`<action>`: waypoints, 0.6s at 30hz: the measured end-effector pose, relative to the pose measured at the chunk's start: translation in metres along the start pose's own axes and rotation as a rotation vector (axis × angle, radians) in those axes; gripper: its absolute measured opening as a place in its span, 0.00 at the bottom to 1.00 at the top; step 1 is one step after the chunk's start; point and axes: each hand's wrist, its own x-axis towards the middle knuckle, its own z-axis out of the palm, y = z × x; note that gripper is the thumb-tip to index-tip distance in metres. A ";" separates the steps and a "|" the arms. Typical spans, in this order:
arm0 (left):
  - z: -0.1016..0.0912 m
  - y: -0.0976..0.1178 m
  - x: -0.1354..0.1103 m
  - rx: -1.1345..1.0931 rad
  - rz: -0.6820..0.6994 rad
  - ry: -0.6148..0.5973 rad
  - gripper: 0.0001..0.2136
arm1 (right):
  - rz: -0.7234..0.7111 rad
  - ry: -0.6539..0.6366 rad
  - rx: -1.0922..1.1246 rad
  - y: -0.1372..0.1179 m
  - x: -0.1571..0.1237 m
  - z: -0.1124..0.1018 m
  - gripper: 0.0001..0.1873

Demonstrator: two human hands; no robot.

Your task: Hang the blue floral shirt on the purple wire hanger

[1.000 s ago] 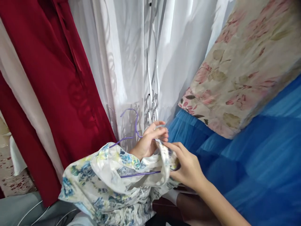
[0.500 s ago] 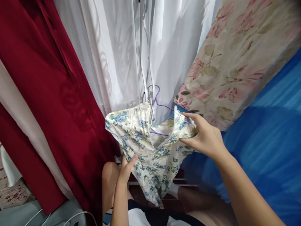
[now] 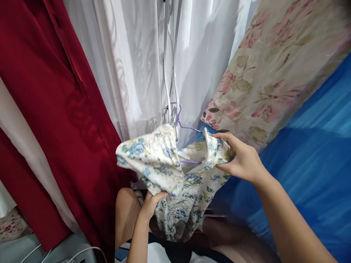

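Observation:
A white garment with blue and yellow flowers [image 3: 155, 149] hangs in front of me on a thin purple hanger [image 3: 189, 128]; its kind, dress or blouse, I cannot tell. My right hand [image 3: 238, 157] pinches its right shoulder between thumb and fingers. Lower down on the left, my left hand [image 3: 153, 204] grips the cloth at the side, thumb in front and the other fingers hidden behind. Through the neck opening the hanger's bottom bar shows. The hanger's hook meets the lower end of a white hanging strap or rod [image 3: 167, 76].
Dark red cloth [image 3: 79, 120] hangs at the left, with white curtains [image 3: 137, 65] behind. At the right hang a beige floral cloth [image 3: 255, 80] and bright blue fabric [image 3: 307, 164]. White wires [image 3: 87, 250] lie at the lower left. My bent leg [image 3: 126, 215] shows below.
The garment's left shoulder has swung outward and toward me, and its lower part has bunched up. My left hand has shifted slightly down and right. My right hand still holds the right shoulder.

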 end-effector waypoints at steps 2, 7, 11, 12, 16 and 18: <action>0.005 -0.010 -0.008 -0.017 -0.051 -0.020 0.13 | -0.067 -0.014 0.035 0.005 -0.002 -0.002 0.37; 0.019 -0.033 -0.037 -0.116 -0.098 0.111 0.14 | -0.090 0.170 0.131 -0.022 -0.035 -0.004 0.37; 0.019 -0.040 -0.056 -0.130 -0.138 0.290 0.15 | 0.138 0.357 0.708 -0.073 -0.106 0.032 0.11; 0.017 -0.039 -0.059 -0.111 -0.119 0.298 0.15 | 0.261 0.263 0.791 -0.083 -0.121 0.046 0.05; 0.013 -0.040 -0.069 0.029 -0.040 0.261 0.17 | 0.587 -0.295 0.940 -0.103 -0.142 0.095 0.22; 0.015 -0.042 -0.072 0.096 -0.022 0.250 0.18 | 0.581 -0.362 0.961 -0.106 -0.135 0.106 0.25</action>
